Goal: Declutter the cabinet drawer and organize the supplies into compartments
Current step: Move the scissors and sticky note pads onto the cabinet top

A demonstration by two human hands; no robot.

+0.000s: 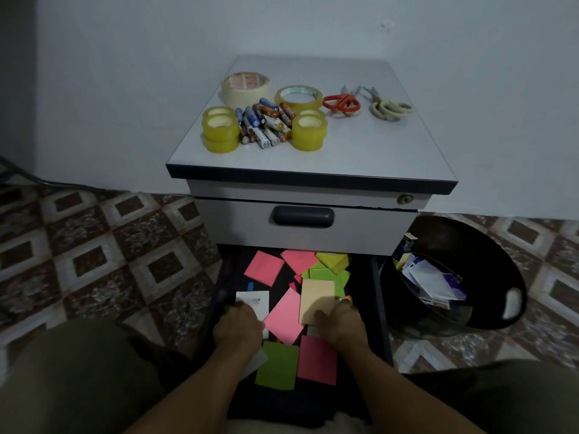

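Observation:
The lower drawer (380,308) of a grey cabinet stands pulled out, strewn with sticky-note pads: pink ones (263,267), green ones (277,364) and a yellow block (333,261). My left hand (238,327) grips a white card (255,300) at the drawer's left. My right hand (343,324) holds a tan pad (316,300), thumb on its lower face. A pink pad (283,316) lies between my hands.
On the cabinet top (376,145) sit several tape rolls (221,128), a heap of batteries (266,125), red scissors (341,103) and cream scissors (390,108). A black bin (488,245) with paper waste stands at the right. The upper drawer (304,216) is closed.

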